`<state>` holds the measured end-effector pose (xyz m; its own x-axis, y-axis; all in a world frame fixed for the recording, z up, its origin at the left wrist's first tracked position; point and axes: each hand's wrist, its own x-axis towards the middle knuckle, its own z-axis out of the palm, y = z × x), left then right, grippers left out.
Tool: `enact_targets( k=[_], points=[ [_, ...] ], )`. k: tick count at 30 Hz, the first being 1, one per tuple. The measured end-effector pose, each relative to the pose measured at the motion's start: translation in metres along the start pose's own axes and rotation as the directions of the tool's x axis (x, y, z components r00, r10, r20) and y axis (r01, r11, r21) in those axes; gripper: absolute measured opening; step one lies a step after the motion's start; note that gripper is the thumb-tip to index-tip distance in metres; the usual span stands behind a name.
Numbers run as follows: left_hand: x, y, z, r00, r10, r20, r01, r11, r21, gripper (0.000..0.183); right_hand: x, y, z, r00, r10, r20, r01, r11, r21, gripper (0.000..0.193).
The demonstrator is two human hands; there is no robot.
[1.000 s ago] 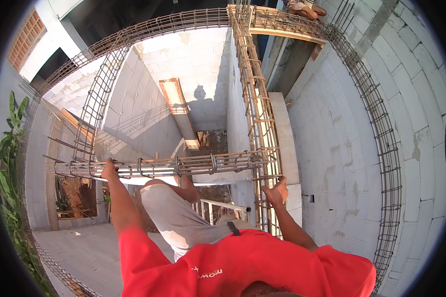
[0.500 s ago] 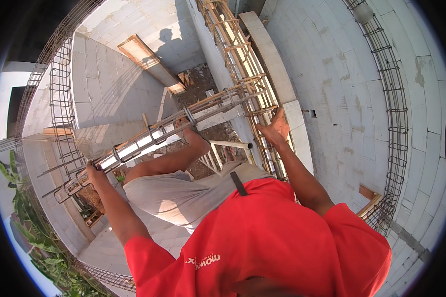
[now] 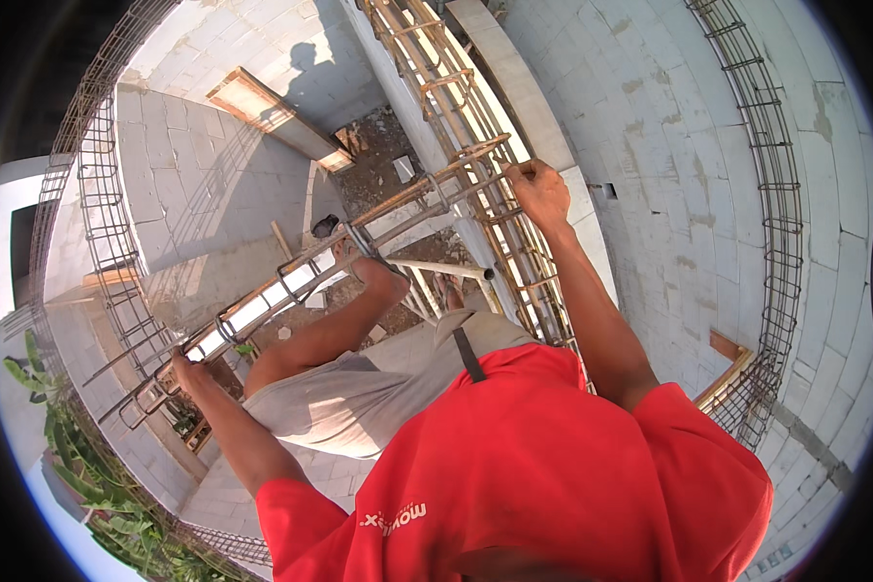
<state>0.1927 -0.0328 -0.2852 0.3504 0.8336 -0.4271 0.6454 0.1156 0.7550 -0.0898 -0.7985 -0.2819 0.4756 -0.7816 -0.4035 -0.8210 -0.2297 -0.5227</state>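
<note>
A rebar cage [image 3: 306, 274], made of long steel bars with several square stirrups, slants across in front of me from lower left to upper right. My left hand [image 3: 190, 365] is closed round its near left end. Up at its far right end, my right hand [image 3: 541, 192] pinches the tip of a bar, fingers curled. That end lies over a second, longer rebar cage [image 3: 475, 145] running along the wall top. My bent leg and foot are beneath the middle of the held cage, and part of the foot is hidden by its bars.
A pale block ledge [image 3: 509, 73] runs beside the longer cage. A pale pipe [image 3: 446, 268] with an open end sits below the held cage. Further down are rubble ground [image 3: 373, 145] and a wood-framed opening [image 3: 281, 118]. More rebar cages [image 3: 771, 184] line the surrounding walls.
My right hand has moved up from the longer cage to the end bar of the held cage. The loose stirrups have shifted slightly along it. My left hand keeps its hold.
</note>
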Motion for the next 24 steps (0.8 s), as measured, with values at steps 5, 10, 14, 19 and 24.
enact_targets(
  k=[5, 10, 14, 19, 24],
  points=[
    [0.040, 0.001, -0.009, 0.993, -0.059, 0.106, 0.060, 0.998, -0.004, 0.033, 0.014, -0.007, 0.017, 0.995, -0.004, -0.097, -0.022, 0.963, -0.267, 0.047],
    [0.045, 0.003, -0.020, 0.979, -0.050, 0.199, 0.048, 0.999, 0.016, 0.031, 0.011, -0.002, 0.026, 0.995, -0.002, -0.100, -0.015, 0.984, -0.175, 0.046],
    [0.029, 0.010, -0.031, 0.952, 0.024, 0.306, -0.001, 0.997, -0.074, 0.031, 0.016, -0.006, 0.030, 0.994, -0.023, -0.103, 0.002, 0.980, -0.199, 0.049],
    [0.011, 0.036, -0.049, 0.952, 0.124, 0.281, -0.101, 0.990, -0.095, 0.027, 0.025, -0.003, 0.029, 0.997, 0.063, -0.053, -0.071, 0.980, -0.184, 0.045],
    [-0.012, 0.063, -0.065, 0.960, 0.215, 0.177, -0.199, 0.974, -0.104, 0.025, 0.027, 0.010, 0.024, 0.997, 0.061, -0.057, -0.062, 0.998, -0.023, 0.043]
  ],
)
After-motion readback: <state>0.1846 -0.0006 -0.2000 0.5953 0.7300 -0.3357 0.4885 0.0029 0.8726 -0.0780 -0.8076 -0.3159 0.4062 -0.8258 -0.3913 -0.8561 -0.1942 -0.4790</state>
